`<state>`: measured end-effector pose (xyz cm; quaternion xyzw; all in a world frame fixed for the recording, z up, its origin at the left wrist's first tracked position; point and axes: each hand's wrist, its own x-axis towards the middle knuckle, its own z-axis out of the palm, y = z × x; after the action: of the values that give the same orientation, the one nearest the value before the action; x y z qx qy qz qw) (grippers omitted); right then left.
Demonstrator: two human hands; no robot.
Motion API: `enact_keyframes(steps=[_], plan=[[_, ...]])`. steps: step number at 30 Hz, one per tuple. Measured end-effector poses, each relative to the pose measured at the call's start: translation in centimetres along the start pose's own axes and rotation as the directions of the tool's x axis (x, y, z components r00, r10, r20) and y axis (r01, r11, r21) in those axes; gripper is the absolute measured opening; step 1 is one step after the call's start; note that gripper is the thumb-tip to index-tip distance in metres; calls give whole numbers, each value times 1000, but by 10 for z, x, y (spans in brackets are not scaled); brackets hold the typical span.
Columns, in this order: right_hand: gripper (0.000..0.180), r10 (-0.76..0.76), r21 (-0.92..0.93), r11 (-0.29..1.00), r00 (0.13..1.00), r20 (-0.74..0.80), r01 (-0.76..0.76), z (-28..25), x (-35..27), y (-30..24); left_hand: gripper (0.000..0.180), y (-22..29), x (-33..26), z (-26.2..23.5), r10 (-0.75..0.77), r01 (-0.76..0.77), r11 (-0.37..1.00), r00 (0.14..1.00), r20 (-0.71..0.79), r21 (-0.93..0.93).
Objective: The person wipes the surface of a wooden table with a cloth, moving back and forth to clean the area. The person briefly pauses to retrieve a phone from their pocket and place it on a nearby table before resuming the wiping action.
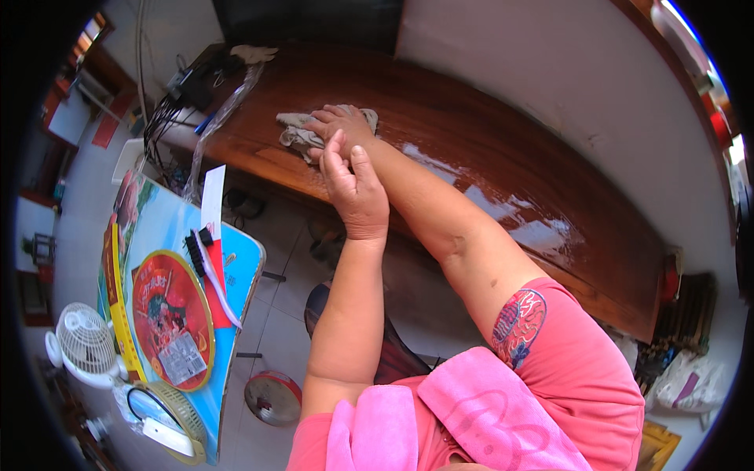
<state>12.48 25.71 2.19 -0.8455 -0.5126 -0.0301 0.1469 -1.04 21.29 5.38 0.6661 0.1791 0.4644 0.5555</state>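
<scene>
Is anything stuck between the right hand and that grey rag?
Nothing that shows: the right hand rests right on the rag, on the brown wooden table. The left hand is close by but not between them.

2 arms forward. Right arm (444, 208) almost straight, slanting left across the tabletop (448, 102); right hand (343, 125) palm down, fingers spread, nearer the left end. Left hand (357, 192) over the near edge, fingers slightly curled, thumb apart, overlapping right wrist in view; contact unclear.
</scene>
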Motion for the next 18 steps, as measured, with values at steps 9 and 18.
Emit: enact_keyframes(steps=[9, 18], plan=[[58, 584, -207, 760, 787, -198, -616, -90, -208, 209, 43, -5, -16, 3, -118, -15, 941, 922, 370, 339], [65, 862, -195, 129, 207, -463, -972, -168, -546, 245, 62, -8, -62, 25, -204, -313, 775, 698, 686, 549]])
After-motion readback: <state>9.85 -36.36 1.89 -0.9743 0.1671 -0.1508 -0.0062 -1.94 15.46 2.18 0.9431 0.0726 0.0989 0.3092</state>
